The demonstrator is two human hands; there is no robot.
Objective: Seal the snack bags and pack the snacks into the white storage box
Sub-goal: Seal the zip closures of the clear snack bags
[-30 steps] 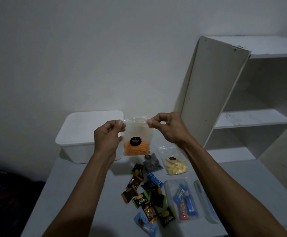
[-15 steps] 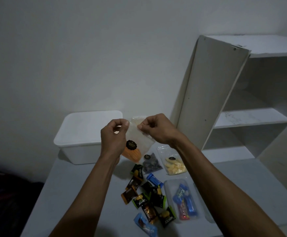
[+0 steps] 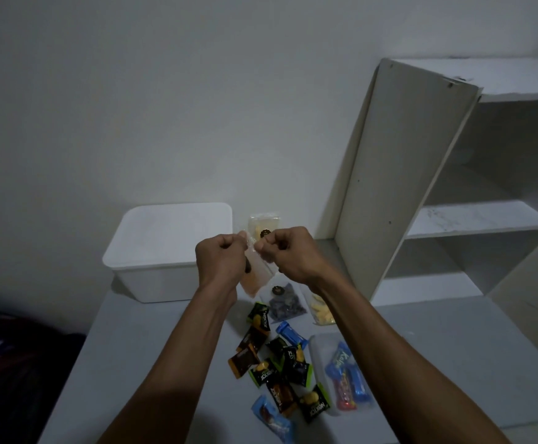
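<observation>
Both my hands pinch the top edge of a clear zip bag of orange snacks (image 3: 256, 278), held in the air above the table. My left hand (image 3: 218, 256) and my right hand (image 3: 288, 251) sit close together, fingers curled on the bag's strip. The bag hangs tilted below them. The white storage box (image 3: 152, 251) stands with its lid on at the back left of the table. Behind my hands stands another clear bag with pale snacks (image 3: 263, 224).
On the grey table (image 3: 152, 347) lie a bag of dark snacks (image 3: 285, 304), a bag of yellow snacks (image 3: 322, 310), several small wrapped snacks (image 3: 277, 370) and a clear bag of blue packets (image 3: 344, 376). A white shelf unit (image 3: 399, 174) stands at the right.
My hands have moved closer together along the top of the orange snack bag, and the bag has turned from facing me to hanging tilted and edge-on.
</observation>
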